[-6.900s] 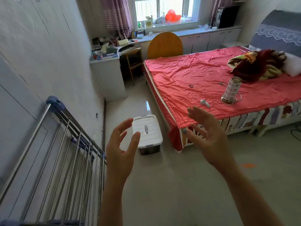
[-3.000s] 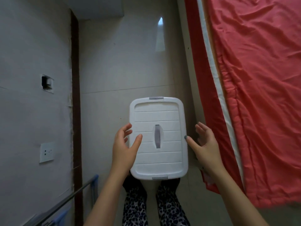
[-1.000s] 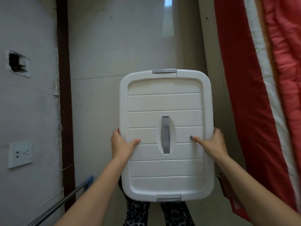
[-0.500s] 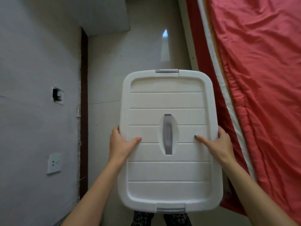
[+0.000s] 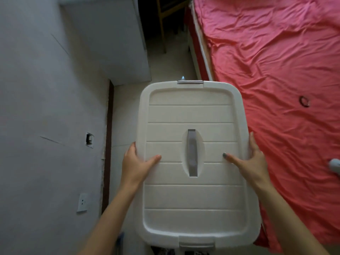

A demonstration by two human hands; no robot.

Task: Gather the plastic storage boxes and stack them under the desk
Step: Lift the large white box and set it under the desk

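Head view: storage box [image 5: 191, 196] between left grip [image 5: 137, 163] and right grip [image 5: 253, 161]

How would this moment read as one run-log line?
phase: carrying | object: white lidded plastic storage box | left hand: gripping side | right hand: gripping side | beside: red bed

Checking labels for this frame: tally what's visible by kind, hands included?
Storage box: 1
Hands: 2, left hand and right hand, both gripping the box
Bed: 1
Hair tie on the bed: 1
Wall socket: 1
Chair, partly in view: 1
Total: 7
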